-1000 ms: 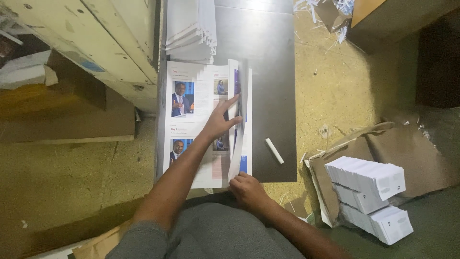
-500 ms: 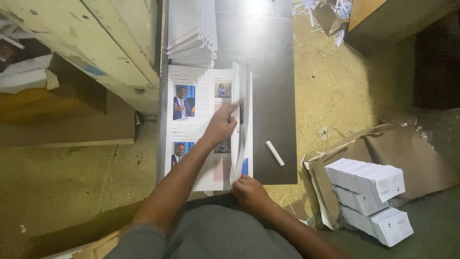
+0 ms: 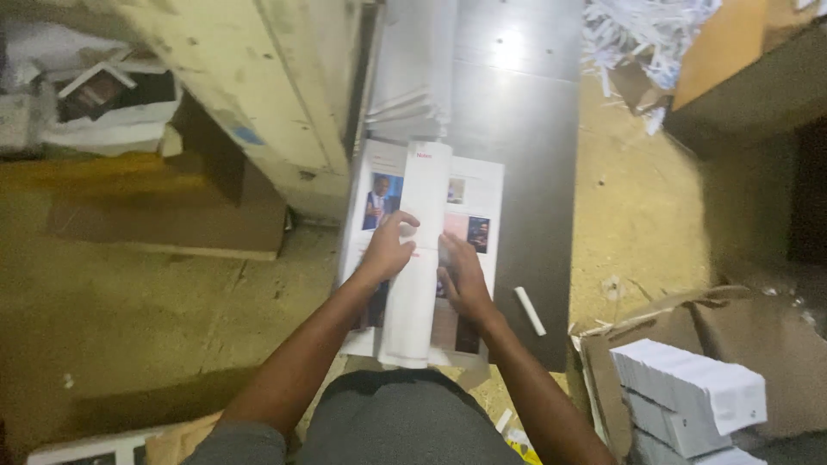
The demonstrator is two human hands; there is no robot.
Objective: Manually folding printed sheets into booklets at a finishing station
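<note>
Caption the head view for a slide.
Both hands, left and right, press a folded sheet onto printed pages on a dark table.

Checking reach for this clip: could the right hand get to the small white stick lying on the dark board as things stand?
Probably yes. The right hand rests on the printed sheets, and the white stick lies just to its right on the dark board, with nothing between them.

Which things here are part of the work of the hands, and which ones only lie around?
In use: left hand and right hand pressing the folded sheet on the printed pages; sheet stack behind.

Lying about: white stick, white packs in the torn carton, paper shreds.
</note>
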